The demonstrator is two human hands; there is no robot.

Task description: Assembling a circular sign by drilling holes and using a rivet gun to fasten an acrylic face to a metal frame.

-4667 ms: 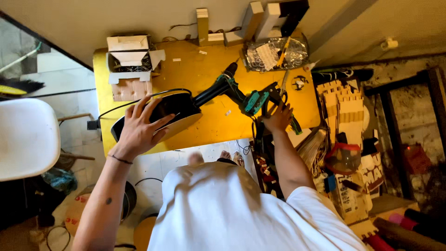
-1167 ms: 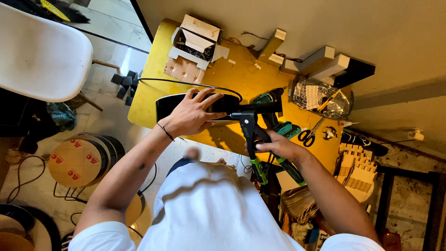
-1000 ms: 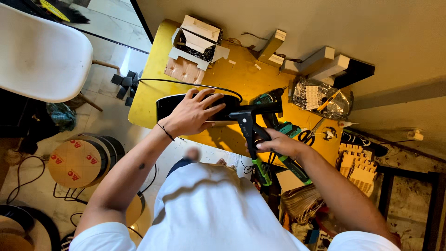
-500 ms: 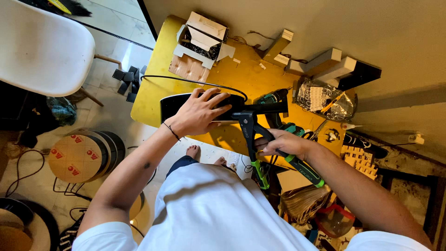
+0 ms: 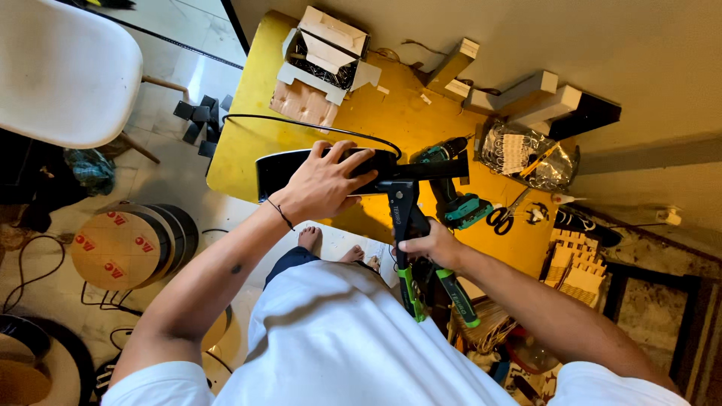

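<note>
Both hands engaged: my left hand (image 5: 323,184) presses the black panel (image 5: 282,169) flat; my right hand (image 5: 429,246) has slid up the riveter handles (image 5: 410,248), now clenched, squeezing.

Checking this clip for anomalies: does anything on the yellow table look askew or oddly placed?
Mostly ordinary clutter. The black panel under the left hand overhangs the yellow table edge, and the opened cardboard box sits with its flaps splayed.

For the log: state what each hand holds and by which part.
The right hand grips the hand riveter by its green-tipped handles. The left hand presses flat on the black curved panel, fingers over its end.
</note>
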